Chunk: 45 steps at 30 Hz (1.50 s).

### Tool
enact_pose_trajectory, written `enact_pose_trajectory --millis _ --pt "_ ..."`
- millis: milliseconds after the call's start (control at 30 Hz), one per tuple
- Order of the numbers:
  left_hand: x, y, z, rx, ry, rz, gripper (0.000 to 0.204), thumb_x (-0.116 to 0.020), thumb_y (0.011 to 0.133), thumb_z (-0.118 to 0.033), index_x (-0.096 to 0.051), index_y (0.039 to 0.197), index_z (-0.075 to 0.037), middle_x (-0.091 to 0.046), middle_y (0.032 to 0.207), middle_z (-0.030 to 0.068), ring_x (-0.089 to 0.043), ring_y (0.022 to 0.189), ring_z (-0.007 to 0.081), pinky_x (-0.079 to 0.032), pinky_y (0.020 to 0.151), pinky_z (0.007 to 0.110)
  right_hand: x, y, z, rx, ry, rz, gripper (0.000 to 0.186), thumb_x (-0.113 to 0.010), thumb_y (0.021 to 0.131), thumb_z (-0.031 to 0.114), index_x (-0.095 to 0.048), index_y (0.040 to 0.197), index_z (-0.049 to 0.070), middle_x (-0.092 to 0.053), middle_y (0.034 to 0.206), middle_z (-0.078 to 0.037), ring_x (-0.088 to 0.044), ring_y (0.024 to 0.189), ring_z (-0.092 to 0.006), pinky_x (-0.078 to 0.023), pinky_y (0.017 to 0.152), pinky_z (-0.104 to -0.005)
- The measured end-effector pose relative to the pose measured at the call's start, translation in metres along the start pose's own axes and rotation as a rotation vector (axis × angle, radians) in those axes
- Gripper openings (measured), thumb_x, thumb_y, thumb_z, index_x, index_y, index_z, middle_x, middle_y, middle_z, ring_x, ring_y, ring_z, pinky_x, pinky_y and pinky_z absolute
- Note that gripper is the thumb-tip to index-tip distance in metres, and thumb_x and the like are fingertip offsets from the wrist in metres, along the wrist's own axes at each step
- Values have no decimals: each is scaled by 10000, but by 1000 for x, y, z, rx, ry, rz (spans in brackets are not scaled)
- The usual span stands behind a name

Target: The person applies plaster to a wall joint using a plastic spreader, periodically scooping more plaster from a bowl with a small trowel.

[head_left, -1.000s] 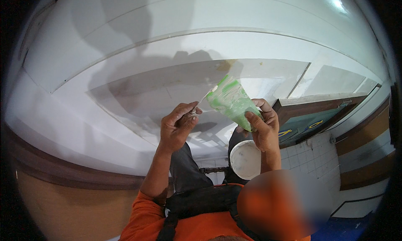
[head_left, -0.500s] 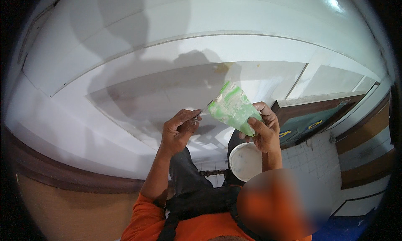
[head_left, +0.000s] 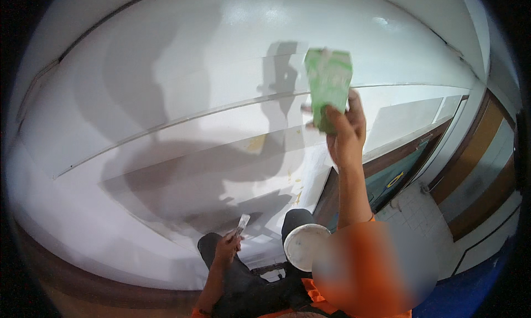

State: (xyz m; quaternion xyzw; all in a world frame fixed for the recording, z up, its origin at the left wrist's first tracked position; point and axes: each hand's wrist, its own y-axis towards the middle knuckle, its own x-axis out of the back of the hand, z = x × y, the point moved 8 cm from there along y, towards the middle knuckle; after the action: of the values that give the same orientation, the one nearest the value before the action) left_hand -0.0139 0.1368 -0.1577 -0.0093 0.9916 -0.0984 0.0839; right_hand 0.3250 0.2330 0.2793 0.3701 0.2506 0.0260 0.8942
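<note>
Up in front of the white wall, my right hand (head_left: 345, 131) grips a green putty spreader (head_left: 331, 77) by its narrow end, thumb on its face. Off-white putty smears cover its wide upper part. Whether its edge touches the wall, I cannot tell. Lower down, over my left thigh, my left hand (head_left: 227, 247) is closed around a small putty knife (head_left: 242, 224) whose pale, smeared blade points up. A round white bucket (head_left: 306, 247) with whitish stuff in it stands by my right leg, partly hidden by a blurred patch.
The white wall (head_left: 221, 58) carries a long thin ledge line and a greyish recessed panel with yellowish stains (head_left: 256, 144). Rightward are a dark brown frame with a greenish pane (head_left: 387, 182), pale floor tiles (head_left: 406, 218) and brown-striped panels (head_left: 470, 152).
My right hand has raised the green spreader up toward the wall. My left hand has dropped away from it with the putty knife. The view has shifted upward.
</note>
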Motion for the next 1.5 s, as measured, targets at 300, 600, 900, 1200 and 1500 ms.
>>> enact_pose_trajectory --millis 300,600,900,1200,1500 --pt "18 -12 40 103 -439 -52 382 -631 981 -145 -553 1332 -18 -657 1009 80 -611 713 139 -518 658 326 -20 107 45 509 -583 -154 496 -445 1076 390 -518 1424 44 -664 1129 -165 -656 989 -233 -523 817 -348" --pt "24 -11 47 108 -487 -42 303 -639 972 -115 -591 1267 -63 -668 1009 99 -628 710 163 -530 661 334 -49 129 51 866 -1102 -408 441 -580 987 359 -617 1345 104 -619 1177 -228 -521 1107 -357 -427 954 -467" --pt "22 -14 43 104 -488 -60 294 -648 969 -111 -609 1257 -62 -685 988 89 -634 695 159 -539 656 335 -58 143 37 911 -1305 -506 413 -638 939 381 -650 1308 196 -559 1249 -268 -520 1075 -385 -440 911 -485" --pt "18 -17 39 96 -494 -42 306 -660 960 -103 -621 1258 -49 -690 973 91 -637 699 161 -542 651 333 -66 148 37 933 -1266 -494 428 -649 929 392 -654 1309 196 -546 1194 -272 -511 1052 -392 -444 886 -484" --pt "15 -19 35 91 -422 -11 266 -650 986 -205 -600 1189 -40 -664 1012 74 -617 749 156 -523 694 350 -73 157 46 939 -1417 -464 512 -671 885 416 -615 1347 200 -554 1085 -278 -536 1009 -410 -467 833 -497"
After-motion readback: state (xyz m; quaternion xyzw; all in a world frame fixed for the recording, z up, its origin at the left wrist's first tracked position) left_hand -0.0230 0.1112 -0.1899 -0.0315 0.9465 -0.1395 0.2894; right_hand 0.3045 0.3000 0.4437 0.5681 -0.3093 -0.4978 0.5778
